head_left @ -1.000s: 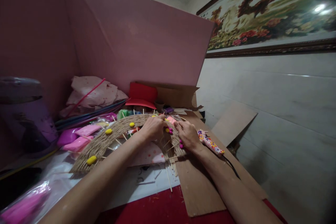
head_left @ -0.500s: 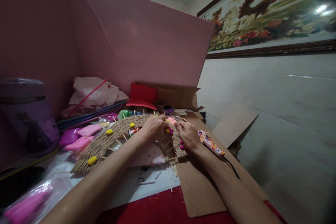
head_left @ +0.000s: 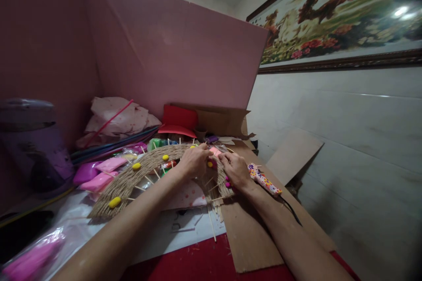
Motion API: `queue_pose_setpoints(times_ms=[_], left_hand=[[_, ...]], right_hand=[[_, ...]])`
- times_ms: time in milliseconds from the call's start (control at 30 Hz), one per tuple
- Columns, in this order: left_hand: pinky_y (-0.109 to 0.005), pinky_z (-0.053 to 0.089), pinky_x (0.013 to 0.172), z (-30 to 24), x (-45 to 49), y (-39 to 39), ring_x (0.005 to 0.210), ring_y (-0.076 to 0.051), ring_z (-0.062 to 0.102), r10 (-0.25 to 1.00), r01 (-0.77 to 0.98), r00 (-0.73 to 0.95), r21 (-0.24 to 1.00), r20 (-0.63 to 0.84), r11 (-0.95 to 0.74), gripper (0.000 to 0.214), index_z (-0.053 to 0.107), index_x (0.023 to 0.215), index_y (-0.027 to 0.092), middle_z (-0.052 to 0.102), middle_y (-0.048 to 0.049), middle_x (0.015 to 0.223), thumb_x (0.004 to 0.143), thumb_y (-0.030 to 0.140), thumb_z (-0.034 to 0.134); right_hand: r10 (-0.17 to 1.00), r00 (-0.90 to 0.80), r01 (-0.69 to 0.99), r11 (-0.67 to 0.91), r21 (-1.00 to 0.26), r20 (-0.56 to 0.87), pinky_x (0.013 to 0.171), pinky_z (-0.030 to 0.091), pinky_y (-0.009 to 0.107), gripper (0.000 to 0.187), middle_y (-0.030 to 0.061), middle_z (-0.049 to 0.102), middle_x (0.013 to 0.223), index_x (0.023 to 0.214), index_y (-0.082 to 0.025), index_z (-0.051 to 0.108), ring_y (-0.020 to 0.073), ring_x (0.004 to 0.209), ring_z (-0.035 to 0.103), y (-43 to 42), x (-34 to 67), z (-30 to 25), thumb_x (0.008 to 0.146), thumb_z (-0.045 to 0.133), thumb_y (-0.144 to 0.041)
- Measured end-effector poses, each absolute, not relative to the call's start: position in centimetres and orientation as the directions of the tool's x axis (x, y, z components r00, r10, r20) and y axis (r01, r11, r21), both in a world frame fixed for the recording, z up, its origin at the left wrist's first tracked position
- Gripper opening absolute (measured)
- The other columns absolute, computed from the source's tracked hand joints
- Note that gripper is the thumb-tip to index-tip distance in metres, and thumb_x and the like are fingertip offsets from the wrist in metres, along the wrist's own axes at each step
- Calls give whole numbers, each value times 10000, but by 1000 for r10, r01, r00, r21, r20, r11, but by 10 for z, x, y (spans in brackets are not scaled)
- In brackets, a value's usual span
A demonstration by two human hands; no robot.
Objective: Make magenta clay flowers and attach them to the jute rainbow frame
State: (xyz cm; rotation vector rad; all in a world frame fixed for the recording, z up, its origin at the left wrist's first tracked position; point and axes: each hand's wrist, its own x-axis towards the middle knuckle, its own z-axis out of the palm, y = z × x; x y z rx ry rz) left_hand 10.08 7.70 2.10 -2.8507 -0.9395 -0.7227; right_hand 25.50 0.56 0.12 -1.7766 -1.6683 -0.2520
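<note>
A woven twine arch [head_left: 150, 169] with thin wooden sticks poking from its edges spans the work area, dotted with yellow clay pieces [head_left: 114, 202] and magenta clay balls [head_left: 227, 181]. Over the arch's upper right part, my left hand [head_left: 196, 160] has its fingertips pinched together; what is between them is hidden. My right hand [head_left: 235, 169] is closed round the arch's right side, thumb toward the left hand. To the right of it lies a flower-patterned glue gun [head_left: 263, 179] with a black cord.
Pink clay packets [head_left: 100, 181] lie behind the arch at left, near a purple bucket [head_left: 34, 153]. Loose sticks [head_left: 212, 224] and a cardboard sheet [head_left: 253, 241] are in front. Red paper [head_left: 180, 118] stands at the back, below a pink panel [head_left: 171, 48].
My left hand has shifted slightly over the arch, covering more of the clay pieces beside its fingertips. The right hand stays nearly in place, and the view has drifted a little.
</note>
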Motion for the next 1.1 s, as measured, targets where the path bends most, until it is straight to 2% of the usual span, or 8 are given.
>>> queue_pose_setpoints(times_ms=[200,367,567,767,867,1000,1100], left_hand=[[-279,398,637,18,103,79,777,-186,578,564,583,709,98,424,-807,219,694,840,237,578,-51,937,772,183,493],[-268,385,643,15,104,83,799,-175,574,580,570,689,170,435,-804,209,684,801,236,590,-29,933,759,154,497],[-258,398,672,14,103,85,814,-168,566,545,523,693,190,472,-831,294,703,911,261,595,-32,931,762,134,484],[-248,423,690,16,101,82,754,-147,556,516,501,732,161,445,-850,304,736,875,276,591,-34,894,741,131,505],[-245,429,705,20,101,80,778,-151,564,546,536,710,162,445,-829,285,738,838,249,598,-38,872,746,136,493],[-267,430,678,28,103,73,773,-175,586,644,673,617,122,451,-730,244,721,733,197,611,-61,863,754,161,480],[-284,430,681,32,105,68,791,-199,601,693,732,590,88,414,-676,211,713,708,193,628,-74,872,728,172,504]], right_hand=[[803,151,940,63,-335,576,655,325,238,322,54,671,791,813,-188,678,161,769,580,5,255,1,915,418,-348],[802,157,938,62,-341,577,651,326,239,312,54,668,793,831,-188,686,163,762,579,5,254,2,908,427,-345],[804,157,932,73,-356,574,656,330,241,289,49,669,790,844,-194,689,161,751,580,5,255,1,897,445,-340],[799,164,923,82,-375,578,638,327,236,288,41,668,780,815,-191,684,154,732,577,5,255,1,893,448,-337],[800,168,923,79,-378,577,634,326,238,272,38,668,772,813,-192,682,155,729,574,6,255,1,887,459,-329],[799,168,924,76,-374,577,652,332,255,269,43,669,775,808,-199,678,169,750,571,6,256,1,891,455,-326],[782,146,933,94,-347,605,722,345,287,223,45,675,828,818,-211,680,196,844,557,5,256,1,876,478,-289]])
